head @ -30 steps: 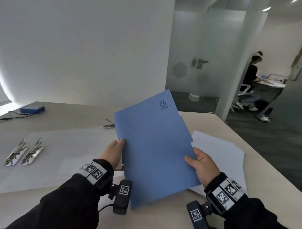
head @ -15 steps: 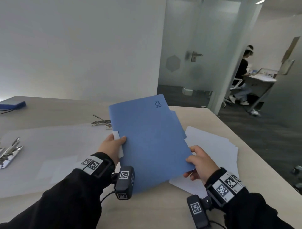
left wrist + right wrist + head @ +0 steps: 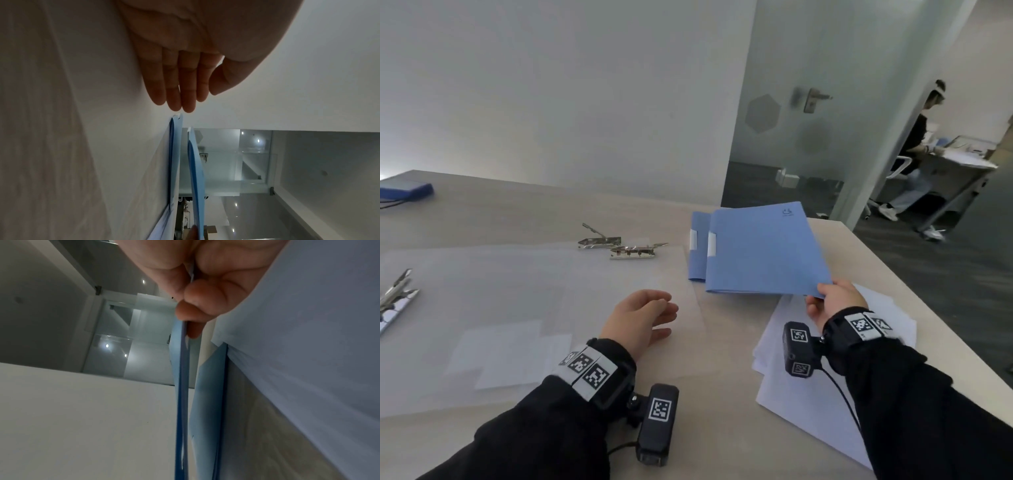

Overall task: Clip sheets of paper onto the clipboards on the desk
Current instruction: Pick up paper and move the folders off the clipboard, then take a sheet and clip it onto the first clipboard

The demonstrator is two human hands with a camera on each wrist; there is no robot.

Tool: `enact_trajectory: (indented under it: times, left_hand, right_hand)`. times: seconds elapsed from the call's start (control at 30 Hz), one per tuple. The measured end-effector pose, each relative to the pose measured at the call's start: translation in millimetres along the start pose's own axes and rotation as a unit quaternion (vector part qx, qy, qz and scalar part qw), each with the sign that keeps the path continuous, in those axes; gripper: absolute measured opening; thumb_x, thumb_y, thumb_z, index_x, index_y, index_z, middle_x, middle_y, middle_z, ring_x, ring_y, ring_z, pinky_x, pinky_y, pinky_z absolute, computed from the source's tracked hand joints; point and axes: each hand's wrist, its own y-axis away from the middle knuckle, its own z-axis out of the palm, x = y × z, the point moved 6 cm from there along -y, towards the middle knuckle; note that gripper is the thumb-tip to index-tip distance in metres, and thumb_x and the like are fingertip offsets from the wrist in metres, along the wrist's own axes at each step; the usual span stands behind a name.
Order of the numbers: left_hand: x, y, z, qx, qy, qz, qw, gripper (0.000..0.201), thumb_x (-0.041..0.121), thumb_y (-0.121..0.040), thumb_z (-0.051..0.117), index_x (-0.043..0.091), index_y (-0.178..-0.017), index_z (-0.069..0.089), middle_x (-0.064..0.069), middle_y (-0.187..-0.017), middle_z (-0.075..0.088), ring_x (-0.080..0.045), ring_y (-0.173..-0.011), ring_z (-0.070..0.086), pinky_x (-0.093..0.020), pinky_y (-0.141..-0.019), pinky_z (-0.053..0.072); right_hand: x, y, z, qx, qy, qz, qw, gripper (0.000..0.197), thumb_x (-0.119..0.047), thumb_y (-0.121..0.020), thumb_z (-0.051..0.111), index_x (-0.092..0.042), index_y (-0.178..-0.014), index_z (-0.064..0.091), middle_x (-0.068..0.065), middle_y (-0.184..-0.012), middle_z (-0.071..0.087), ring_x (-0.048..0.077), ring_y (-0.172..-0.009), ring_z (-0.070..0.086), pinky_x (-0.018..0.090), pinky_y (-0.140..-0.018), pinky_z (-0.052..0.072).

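Note:
My right hand (image 3: 822,295) pinches the near right corner of a blue folder (image 3: 763,253), held almost flat just above a second blue folder (image 3: 697,255) that lies on the desk. In the right wrist view, thumb and fingers (image 3: 186,311) clamp the blue folder's edge (image 3: 182,402). My left hand (image 3: 666,318) hovers open with straight fingers (image 3: 180,91) and holds nothing. Under it lies a translucent clipboard (image 3: 517,301). A stack of white paper sheets (image 3: 822,397) lies under my right wrist.
Two metal clips (image 3: 599,240) (image 3: 637,251) lie at the translucent board's far edge, and more clips (image 3: 397,298) at the left. A blue box (image 3: 405,190) sits far left. The desk edge (image 3: 914,291) runs along the right. A person (image 3: 916,150) sits beyond the glass door.
The blue folder, held upright in both hands before, has been lowered and moved back to the right over the second folder. My left hand has let go and opened.

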Motion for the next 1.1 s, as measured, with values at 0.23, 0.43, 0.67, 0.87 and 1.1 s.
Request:
enact_trajectory:
  times: [0.23, 0.43, 0.67, 0.87, 1.1]
  left_hand:
    - [-7, -4, 0, -0.012, -0.035, 0.020, 0.999, 0.018, 0.008, -0.093, 0.051, 0.013, -0.087, 0.067, -0.004, -0.080, 0.075, -0.020, -0.082, 0.070, -0.032, -0.070, 0.052]
    - [-4, 0, 1, -0.017, -0.043, 0.027, 0.999, 0.020, 0.007, -0.094, 0.049, 0.012, -0.087, 0.067, -0.003, -0.077, 0.075, -0.020, -0.080, 0.070, -0.032, -0.070, 0.053]
    - [16, 23, 9, 0.003, -0.041, 0.086, 0.995, 0.024, 0.006, -0.094, 0.047, 0.012, -0.087, 0.069, -0.007, -0.079, 0.075, -0.024, -0.082, 0.072, -0.042, -0.074, 0.057]
    - [14, 58, 70, -0.041, -0.076, 0.132, 0.987, 0.023, 0.005, -0.092, 0.048, 0.014, -0.086, 0.069, -0.005, -0.080, 0.076, -0.020, -0.083, 0.073, -0.040, -0.074, 0.058]
    - [-12, 74, 151, -0.090, -0.220, 0.168, 0.957, 0.026, 0.018, -0.089, 0.054, 0.037, -0.093, 0.070, 0.014, -0.100, 0.071, -0.008, -0.085, 0.062, -0.017, -0.073, 0.043]
  right_hand:
    - [6, -37, 44, -0.026, 0.030, 0.025, 0.999, 0.034, -0.008, -0.097, 0.039, -0.026, -0.118, 0.058, 0.009, -0.074, 0.058, 0.017, -0.054, 0.052, 0.018, -0.039, 0.042]
    - [18, -25, 56, -0.035, -0.050, 0.085, 0.994, 0.023, -0.027, -0.098, 0.053, -0.013, -0.116, 0.054, 0.013, -0.095, 0.065, 0.020, -0.059, 0.062, 0.029, -0.041, 0.057]
    - [10, 18, 4, -0.047, -0.069, 0.043, 0.996, 0.039, -0.010, -0.097, 0.049, -0.011, -0.136, 0.047, 0.012, -0.112, 0.057, 0.029, -0.082, 0.066, 0.040, -0.064, 0.056]
    - [-19, 62, -91, 0.000, 0.087, -0.056, 0.995, 0.028, -0.017, -0.092, 0.053, -0.020, -0.119, 0.059, 0.007, -0.101, 0.071, 0.024, -0.087, 0.064, 0.035, -0.070, 0.050]
    - [-21, 83, -181, 0.072, 0.198, -0.028, 0.977, 0.023, -0.022, -0.088, 0.056, -0.015, -0.106, 0.068, 0.011, -0.096, 0.067, 0.027, -0.093, 0.065, 0.044, -0.084, 0.055]
